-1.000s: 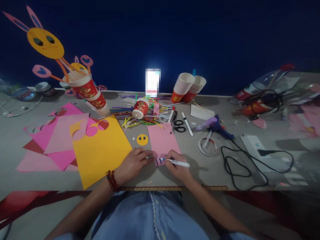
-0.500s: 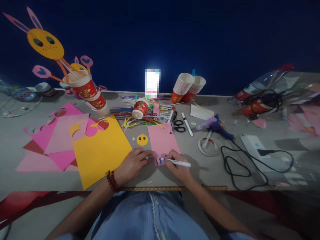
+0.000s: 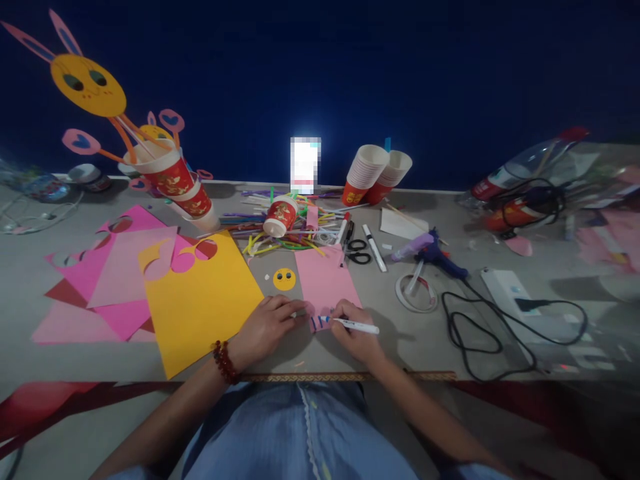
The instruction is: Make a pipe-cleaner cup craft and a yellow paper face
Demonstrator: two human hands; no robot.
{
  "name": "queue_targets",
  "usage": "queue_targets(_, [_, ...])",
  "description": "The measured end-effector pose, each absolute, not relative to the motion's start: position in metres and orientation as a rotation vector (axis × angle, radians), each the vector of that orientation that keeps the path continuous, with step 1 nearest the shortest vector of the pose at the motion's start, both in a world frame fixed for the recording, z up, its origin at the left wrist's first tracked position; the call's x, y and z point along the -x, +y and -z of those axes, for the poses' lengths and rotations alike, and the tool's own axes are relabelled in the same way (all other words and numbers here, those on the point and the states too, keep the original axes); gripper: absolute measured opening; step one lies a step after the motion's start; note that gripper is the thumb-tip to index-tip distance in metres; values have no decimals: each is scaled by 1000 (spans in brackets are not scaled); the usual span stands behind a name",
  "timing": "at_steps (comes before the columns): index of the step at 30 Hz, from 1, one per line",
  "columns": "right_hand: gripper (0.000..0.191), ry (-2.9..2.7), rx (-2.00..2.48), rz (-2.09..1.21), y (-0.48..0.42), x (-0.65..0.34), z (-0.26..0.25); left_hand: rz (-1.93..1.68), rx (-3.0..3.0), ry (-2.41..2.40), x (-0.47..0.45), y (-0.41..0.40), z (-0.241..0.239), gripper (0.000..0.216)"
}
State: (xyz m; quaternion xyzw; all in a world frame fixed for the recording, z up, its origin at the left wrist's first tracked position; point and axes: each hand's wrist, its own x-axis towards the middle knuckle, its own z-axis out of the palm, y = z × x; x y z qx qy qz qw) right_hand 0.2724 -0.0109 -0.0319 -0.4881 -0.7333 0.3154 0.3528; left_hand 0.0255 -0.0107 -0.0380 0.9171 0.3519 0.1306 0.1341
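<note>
A white marker point(image 3: 361, 327) is pinched in my right hand point(image 3: 354, 333), its blue tip down at the near end of a pink paper sheet point(image 3: 325, 280). Several short blue strokes show on the paper there. My left hand point(image 3: 267, 327) lies flat, fingers stretched toward the sheet's left edge, with fingertips touching it. A beaded bracelet circles the left wrist. Just above the left hand is a small yellow paper face point(image 3: 285, 279) with two eyes. To the left, a yellow sheet point(image 3: 200, 307) with a cut-out reaches close to that hand.
Pink sheets point(image 3: 120, 273) overlap at left, near cups holding a yellow bunny figure point(image 3: 89, 85). Pipe cleaners point(image 3: 250, 220), a tipped cup point(image 3: 281, 217), scissors point(image 3: 358, 252) and stacked cups point(image 3: 367, 173) stand behind. At right are a glue gun point(image 3: 440, 257), tape roll point(image 3: 416, 293) and black cord point(image 3: 465, 347).
The marker's rear end has shifted slightly left with a small movement of my right hand. My left hand stays in place on the paper's edge.
</note>
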Motion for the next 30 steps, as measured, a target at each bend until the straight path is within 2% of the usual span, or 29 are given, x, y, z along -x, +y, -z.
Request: queue_targets(30, [12, -1912, 1258, -814, -11, -274, 35, -367, -2662, 1001, -25, -10, 38, 34])
